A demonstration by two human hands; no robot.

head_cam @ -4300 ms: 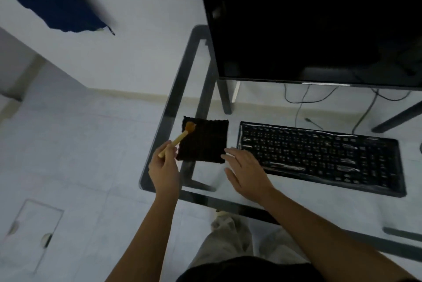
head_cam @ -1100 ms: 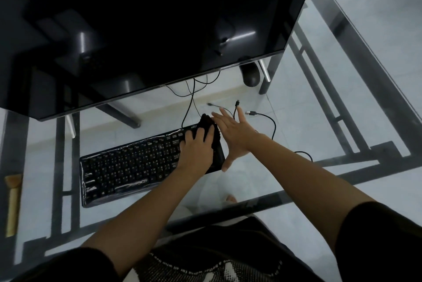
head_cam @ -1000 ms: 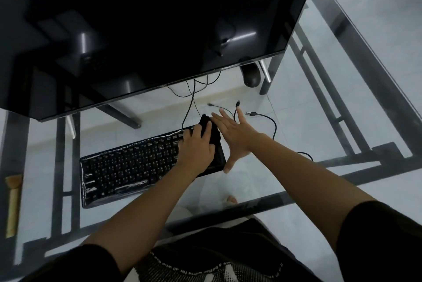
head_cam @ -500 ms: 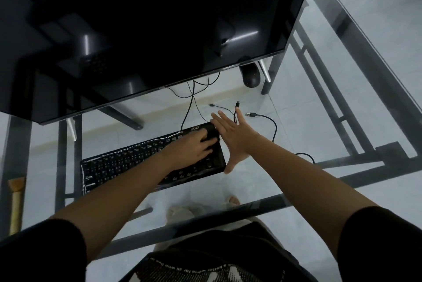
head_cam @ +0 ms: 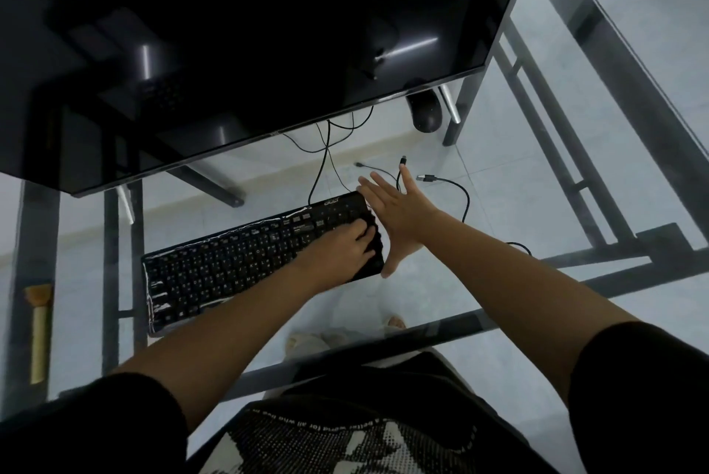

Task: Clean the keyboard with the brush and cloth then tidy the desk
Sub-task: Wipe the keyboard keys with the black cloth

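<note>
**A:** In the head view, where is the cloth?

**B:** On the right end of the keyboard (head_cam: 245, 266), bunched under the left hand (head_cam: 345, 247). That grip is clamped on the dark cloth (head_cam: 375, 233), fingers curled over it. It is dark on dark, so its edges are hard to trace.

**A:** And the other hand?

**B:** The right hand (head_cam: 403, 212) has its grip apart, fingers straight. Its edge touches the keyboard's right end, I judge as a stop.

**A:** So the step is wiping?

**B:** It looks so. To do it well, I would press lightly and run the cloth along the key rows toward the left end rather than scrub in place. The right hand can brace the keyboard against sliding on the glass worktop (head_cam: 441, 331).

**A:** Anything to mind?

**B:** The loose cables (head_cam: 467, 201) lie just beyond the right hand, and a wide sweep could drag them. The brush (head_cam: 38, 327) lies well apart, at the worktop's left edge, for tidying afterwards.
</note>
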